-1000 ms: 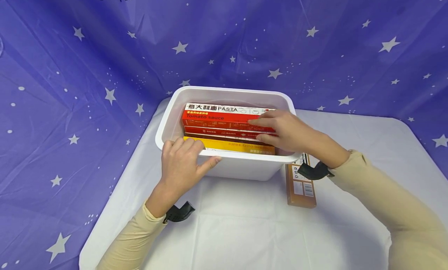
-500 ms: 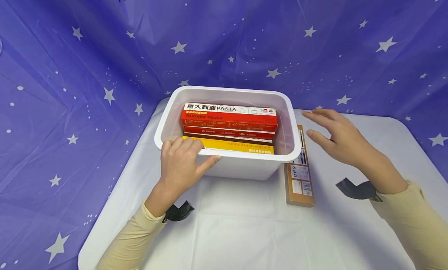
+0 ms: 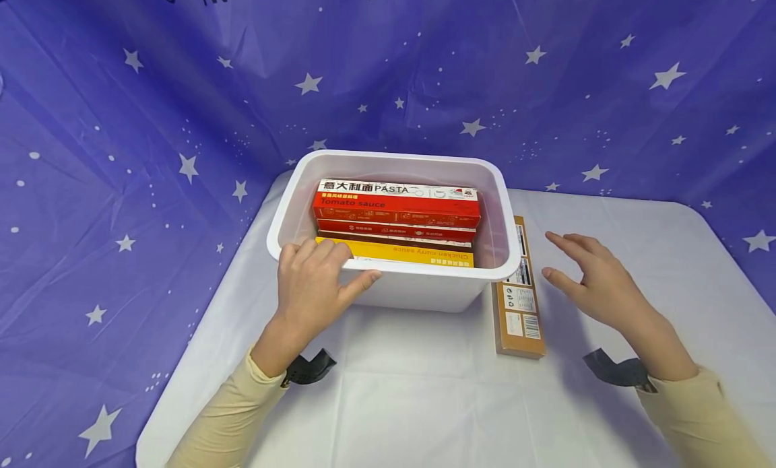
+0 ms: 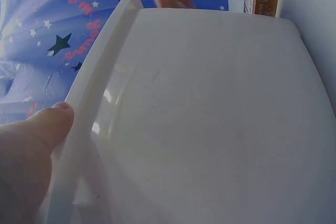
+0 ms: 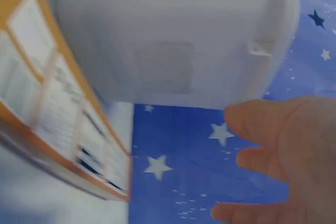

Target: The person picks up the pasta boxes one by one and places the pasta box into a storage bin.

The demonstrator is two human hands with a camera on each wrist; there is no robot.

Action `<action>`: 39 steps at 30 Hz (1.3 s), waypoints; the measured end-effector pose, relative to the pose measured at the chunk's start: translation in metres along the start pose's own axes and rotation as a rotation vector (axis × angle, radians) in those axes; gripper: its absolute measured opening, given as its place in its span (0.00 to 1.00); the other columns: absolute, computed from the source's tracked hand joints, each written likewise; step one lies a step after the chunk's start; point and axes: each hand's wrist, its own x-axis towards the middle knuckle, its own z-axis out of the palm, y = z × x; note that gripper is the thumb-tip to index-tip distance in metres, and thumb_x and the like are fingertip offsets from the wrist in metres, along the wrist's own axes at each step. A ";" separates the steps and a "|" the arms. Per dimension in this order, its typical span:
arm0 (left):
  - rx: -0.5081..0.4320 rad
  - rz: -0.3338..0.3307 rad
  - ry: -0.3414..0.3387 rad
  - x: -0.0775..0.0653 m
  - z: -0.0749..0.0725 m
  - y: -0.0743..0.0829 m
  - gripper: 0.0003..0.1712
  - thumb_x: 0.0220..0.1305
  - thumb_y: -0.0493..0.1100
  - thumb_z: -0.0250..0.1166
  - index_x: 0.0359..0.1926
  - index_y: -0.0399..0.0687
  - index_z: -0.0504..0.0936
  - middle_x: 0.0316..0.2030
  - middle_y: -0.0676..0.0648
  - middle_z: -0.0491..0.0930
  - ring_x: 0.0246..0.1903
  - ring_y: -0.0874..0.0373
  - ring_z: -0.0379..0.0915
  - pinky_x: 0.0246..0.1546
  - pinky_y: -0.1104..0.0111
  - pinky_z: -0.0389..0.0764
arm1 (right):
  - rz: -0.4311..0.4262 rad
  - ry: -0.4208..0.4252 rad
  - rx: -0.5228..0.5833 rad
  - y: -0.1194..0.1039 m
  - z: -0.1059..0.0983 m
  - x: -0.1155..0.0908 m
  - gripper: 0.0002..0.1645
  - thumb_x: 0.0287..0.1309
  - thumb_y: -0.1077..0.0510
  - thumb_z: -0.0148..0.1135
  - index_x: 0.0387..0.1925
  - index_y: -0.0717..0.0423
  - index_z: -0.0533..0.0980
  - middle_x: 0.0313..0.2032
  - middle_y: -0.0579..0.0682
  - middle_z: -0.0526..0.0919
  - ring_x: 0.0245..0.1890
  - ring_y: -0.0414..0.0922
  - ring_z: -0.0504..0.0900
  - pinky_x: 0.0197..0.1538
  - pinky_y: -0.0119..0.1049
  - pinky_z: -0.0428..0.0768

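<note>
My left hand [image 3: 310, 279] grips the near rim of a white plastic bin [image 3: 418, 289], fingers over the edge and thumb along the outside. Inside the bin, several pasta boxes stand side by side: a red tomato sauce box [image 3: 397, 204] at the back, another red one [image 3: 397, 229] in front of it, then a dark edge, and a yellow chicken curry sauce box [image 3: 412, 252] nearest me. To the right of the bin, an orange-brown box [image 3: 520, 306] lies flat on the table, label and barcode up. My right hand [image 3: 597, 279] hovers just right of that box, fingers spread and holding nothing.
A white cloth covers the table [image 3: 424, 400]. Behind and to the left hangs a purple-blue curtain [image 3: 400, 64] printed with white stars. The bin's right end wall [image 5: 173, 40] rises close beside the orange-brown box.
My right hand has left the boxes inside the bin, swung out to the right, and then dropped lower beside the orange-brown box. The left hand keeps its hold on the rim.
</note>
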 end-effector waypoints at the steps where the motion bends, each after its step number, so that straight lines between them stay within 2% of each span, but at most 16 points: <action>1: -0.002 0.000 0.000 0.000 0.000 0.000 0.50 0.68 0.81 0.32 0.31 0.44 0.79 0.24 0.46 0.81 0.29 0.44 0.74 0.35 0.53 0.65 | 0.012 -0.007 0.001 0.001 0.005 -0.002 0.39 0.67 0.50 0.65 0.75 0.54 0.64 0.66 0.75 0.67 0.62 0.75 0.69 0.54 0.75 0.70; 6: -0.009 0.000 -0.004 0.000 0.001 0.000 0.49 0.68 0.81 0.32 0.31 0.44 0.79 0.24 0.46 0.81 0.29 0.45 0.75 0.35 0.53 0.65 | 0.049 -0.032 0.026 0.003 0.028 -0.011 0.40 0.67 0.48 0.64 0.75 0.55 0.63 0.67 0.76 0.66 0.63 0.75 0.69 0.55 0.75 0.70; 11: -0.012 -0.001 -0.010 0.000 0.001 0.000 0.49 0.68 0.81 0.33 0.31 0.44 0.79 0.24 0.46 0.81 0.30 0.45 0.75 0.35 0.53 0.65 | 0.076 -0.057 0.050 0.004 0.042 -0.016 0.41 0.68 0.45 0.63 0.75 0.55 0.62 0.68 0.75 0.65 0.64 0.75 0.67 0.57 0.76 0.69; 20: -0.002 -0.009 -0.006 -0.001 0.000 0.000 0.50 0.68 0.81 0.32 0.31 0.43 0.79 0.24 0.46 0.81 0.30 0.44 0.75 0.36 0.53 0.66 | 0.086 -0.087 0.067 0.003 0.059 -0.015 0.41 0.68 0.46 0.63 0.76 0.54 0.61 0.70 0.76 0.62 0.66 0.76 0.67 0.59 0.76 0.68; 24: -0.004 -0.008 0.002 -0.001 0.000 0.000 0.50 0.68 0.81 0.32 0.31 0.43 0.79 0.24 0.46 0.81 0.29 0.44 0.74 0.36 0.53 0.66 | 0.080 -0.109 0.070 0.002 0.067 -0.012 0.43 0.68 0.45 0.64 0.76 0.58 0.61 0.71 0.75 0.61 0.67 0.76 0.66 0.61 0.74 0.68; 32: -0.010 0.002 0.009 -0.001 0.001 -0.001 0.49 0.69 0.81 0.34 0.31 0.42 0.79 0.24 0.45 0.81 0.29 0.43 0.74 0.35 0.54 0.65 | 0.124 -0.193 0.071 -0.003 0.077 -0.014 0.48 0.67 0.36 0.61 0.77 0.58 0.58 0.74 0.77 0.54 0.69 0.79 0.61 0.61 0.76 0.67; 39: -0.015 0.000 -0.007 0.000 0.000 -0.001 0.50 0.68 0.81 0.34 0.32 0.42 0.80 0.25 0.45 0.81 0.30 0.44 0.74 0.36 0.54 0.65 | 0.161 -0.229 0.002 -0.008 0.086 -0.015 0.54 0.64 0.30 0.59 0.78 0.56 0.55 0.73 0.81 0.52 0.67 0.83 0.62 0.58 0.76 0.69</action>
